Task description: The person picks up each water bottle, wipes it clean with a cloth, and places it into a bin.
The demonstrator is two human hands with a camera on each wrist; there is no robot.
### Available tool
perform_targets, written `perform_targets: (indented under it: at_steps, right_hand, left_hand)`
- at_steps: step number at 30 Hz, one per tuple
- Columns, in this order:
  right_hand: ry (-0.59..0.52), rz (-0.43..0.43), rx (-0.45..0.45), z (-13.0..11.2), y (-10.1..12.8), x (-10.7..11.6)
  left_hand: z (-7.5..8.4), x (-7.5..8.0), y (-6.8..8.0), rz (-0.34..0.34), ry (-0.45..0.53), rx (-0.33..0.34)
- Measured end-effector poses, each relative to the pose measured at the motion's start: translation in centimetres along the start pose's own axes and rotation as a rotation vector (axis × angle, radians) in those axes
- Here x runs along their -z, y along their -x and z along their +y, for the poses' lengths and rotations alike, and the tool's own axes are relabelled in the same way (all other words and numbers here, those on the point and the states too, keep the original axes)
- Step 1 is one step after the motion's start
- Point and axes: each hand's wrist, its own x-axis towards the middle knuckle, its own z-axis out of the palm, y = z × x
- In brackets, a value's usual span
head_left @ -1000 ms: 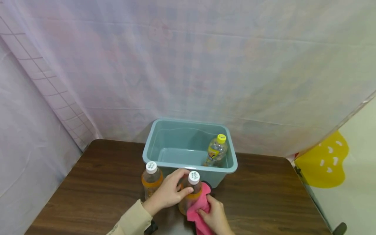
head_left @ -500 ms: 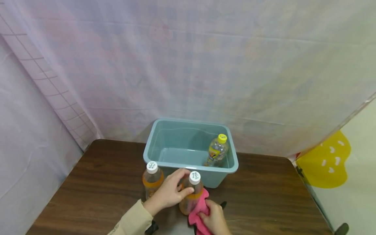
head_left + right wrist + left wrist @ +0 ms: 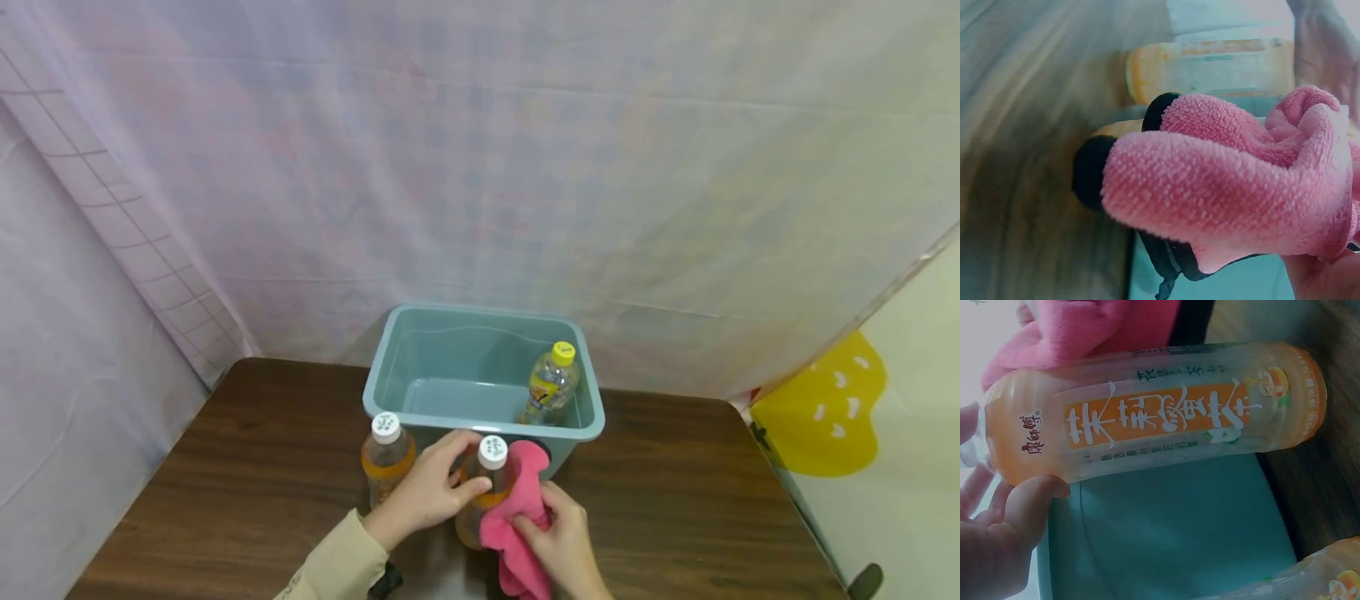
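Note:
An orange drink bottle [image 3: 486, 492] with a white cap stands on the brown table [image 3: 247, 467], just in front of a teal tub [image 3: 592, 421]. My left hand [image 3: 435, 492] grips this bottle near its neck; its orange label fills the left wrist view [image 3: 1160, 419]. My right hand [image 3: 558, 542] holds a pink cloth [image 3: 517, 508] against the bottle's right side; up close the cloth [image 3: 1229, 181] shows a black backing. A second orange bottle [image 3: 386, 454] stands to the left, untouched.
Inside the teal tub leans a clear bottle [image 3: 551, 383] with a yellow cap. A pale curtain [image 3: 480, 167] hangs behind the table. A yellow shape [image 3: 817, 417] lies off the table's right edge.
My right hand has brought the pink cloth upward along the bottle's right side, after dipping lower half a second ago. The left hand keeps its grip.

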Motion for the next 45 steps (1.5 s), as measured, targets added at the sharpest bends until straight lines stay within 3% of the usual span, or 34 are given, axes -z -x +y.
perform_targets:
  at_steps: [11, 17, 26, 34, 39, 45]
  right_hand:
    - [0.046, -0.005, 0.138, -0.1, -1.9, 0.5]
    - [0.066, -0.02, 0.06, -1.0, -2.5, 0.4]
    - [0.085, 0.003, -0.028, -0.3, -1.0, 0.4]
    - [0.091, -0.017, -0.236, 1.7, 1.7, -1.0]
    - [0.068, -0.069, -0.253, 2.9, 2.4, -1.3]
    - [0.144, -0.256, -0.313, 5.1, 3.0, -1.6]
  left_hand:
    - [-0.1, 0.0, -0.1, -0.018, 0.032, 0.014]
    - [0.0, 0.0, -0.1, -0.037, 0.048, 0.03]
    - [0.4, 0.1, -0.2, -0.038, 0.045, 0.04]
    - [0.1, -0.2, 0.0, -0.006, 0.055, 0.026]
    - [0.1, -0.2, 0.1, -0.005, 0.052, 0.021]
    - [0.2, -0.1, 0.1, -0.012, 0.056, 0.042]
